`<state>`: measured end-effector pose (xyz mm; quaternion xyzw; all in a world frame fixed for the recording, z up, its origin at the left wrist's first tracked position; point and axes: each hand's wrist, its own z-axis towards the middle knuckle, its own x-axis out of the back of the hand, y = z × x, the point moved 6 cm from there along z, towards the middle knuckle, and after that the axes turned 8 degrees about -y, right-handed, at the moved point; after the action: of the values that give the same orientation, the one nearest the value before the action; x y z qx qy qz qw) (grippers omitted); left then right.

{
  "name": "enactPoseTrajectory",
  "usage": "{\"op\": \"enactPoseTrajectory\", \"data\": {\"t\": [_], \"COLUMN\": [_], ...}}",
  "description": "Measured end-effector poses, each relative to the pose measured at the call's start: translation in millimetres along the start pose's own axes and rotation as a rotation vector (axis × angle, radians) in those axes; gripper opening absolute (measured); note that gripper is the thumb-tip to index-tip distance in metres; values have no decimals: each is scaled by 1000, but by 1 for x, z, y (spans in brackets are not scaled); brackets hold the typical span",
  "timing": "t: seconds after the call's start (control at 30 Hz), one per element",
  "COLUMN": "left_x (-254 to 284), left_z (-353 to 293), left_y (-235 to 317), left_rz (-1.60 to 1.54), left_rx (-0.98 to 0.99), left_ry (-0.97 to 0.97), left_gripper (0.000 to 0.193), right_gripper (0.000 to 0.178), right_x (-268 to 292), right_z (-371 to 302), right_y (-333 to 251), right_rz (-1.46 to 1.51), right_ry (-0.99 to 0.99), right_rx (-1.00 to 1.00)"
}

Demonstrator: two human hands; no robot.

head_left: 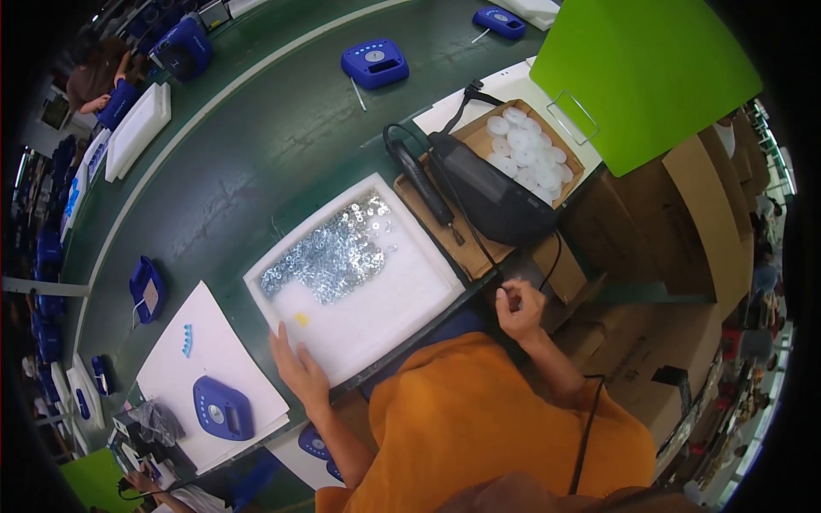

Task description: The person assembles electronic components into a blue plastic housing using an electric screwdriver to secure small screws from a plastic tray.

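A white foam tray (419, 229) lies on the bench in front of me, with a heap of small shiny metal washers (329, 254) across its far part and a small yellow piece (301, 320) nearer me. My left hand (299, 369) rests at the tray's near left edge, its fingers stretched out and nothing in it. To the right of the tray, past its near corner, my right hand (520, 311) is closed, fingertips pinched together. Something small and dark reddish shows between those fingers; its kind is unclear.
A black bag (492, 192) and a corded black stick-shaped tool (421, 181) lie right of the tray. Beyond is a cardboard box of white plastic discs (526, 150). A green board (646, 77) stands far right. Blue plastic housings (224, 409) sit left and on the green belt (256, 120).
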<state>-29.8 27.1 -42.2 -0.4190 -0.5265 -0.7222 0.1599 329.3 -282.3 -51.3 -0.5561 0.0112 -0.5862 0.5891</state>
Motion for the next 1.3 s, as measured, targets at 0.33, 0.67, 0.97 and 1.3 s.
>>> {"op": "enactPoseTrajectory", "data": {"t": [0.33, 0.67, 0.97, 1.3], "left_x": [-7, 41, 163, 167], "left_z": [1, 14, 184, 275], "left_y": [-1, -15, -105, -224], "left_rz": [0, -57, 484, 1024], "left_rx": [-27, 4, -91, 323], "left_ry": [9, 145, 235, 5], "left_gripper": [62, 55, 55, 26], "right_gripper": [8, 7, 7, 5], "right_x": [-49, -111, -122, -130], "right_z": [70, 106, 109, 108], "right_y": [-48, -102, -109, -107], "right_rz": [499, 417, 360, 322], "right_ry": [177, -97, -139, -156], "right_rx": [-101, 222, 347, 331]}}
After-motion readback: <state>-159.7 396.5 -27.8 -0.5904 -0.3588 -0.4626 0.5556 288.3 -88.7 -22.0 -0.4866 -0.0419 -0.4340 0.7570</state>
